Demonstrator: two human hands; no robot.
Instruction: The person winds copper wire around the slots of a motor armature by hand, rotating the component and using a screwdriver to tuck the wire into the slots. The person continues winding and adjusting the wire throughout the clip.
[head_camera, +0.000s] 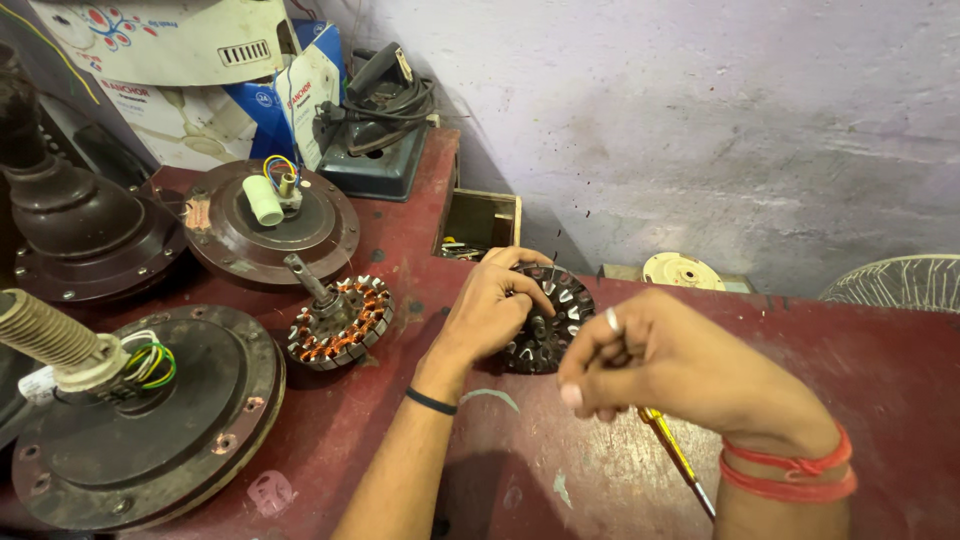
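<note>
Head view: the left hand (490, 310) curls its fingers over the rim of a bare stator (548, 318), tilting it on edge on the red bench (880, 380), apparently so the slots face the worker. The right hand (670, 365) hovers just in front, fingers pinched shut around the top of a yellow-handled tool (678, 458) whose shaft slants down under the wrist, kept ready. A copper-wound stator (338, 318) lies to the left, near three dark fan motor housings (140, 420)

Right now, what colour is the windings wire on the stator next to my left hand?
Copper orange on the stator, clearest in the head view.
</note>
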